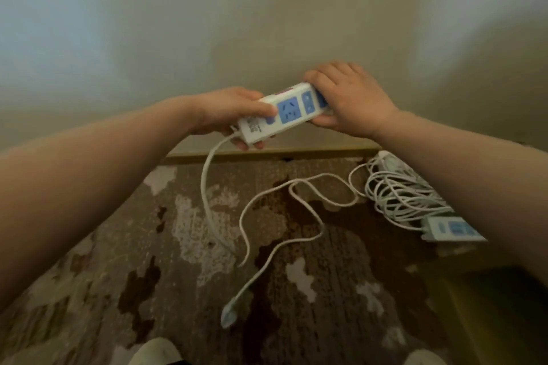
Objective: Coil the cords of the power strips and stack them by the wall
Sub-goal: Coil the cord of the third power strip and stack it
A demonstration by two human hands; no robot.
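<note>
Worn, patchy floor meets a plain wall at a low baseboard. Left hand grips the near end of a white power strip, thumb on top, fingers curled underneath beside the cord exit. Strip is held in the air, tilted, blue sockets facing up, just in front of the wall. Its cord drops from the left end to the floor and wanders in loose loops; the plug lies near the bottom of view. Right hand wraps over the far end of the strip, fingers curled round it. Further right, on the floor by the baseboard, a second strip lies beside its bundled cord, partly hidden by the right forearm.

Risks, as judged: cord not yet coiled. Loose loops cross one another, so winding could snag or knot. Dragged plug may catch the bundle at right and pull it apart.
</note>
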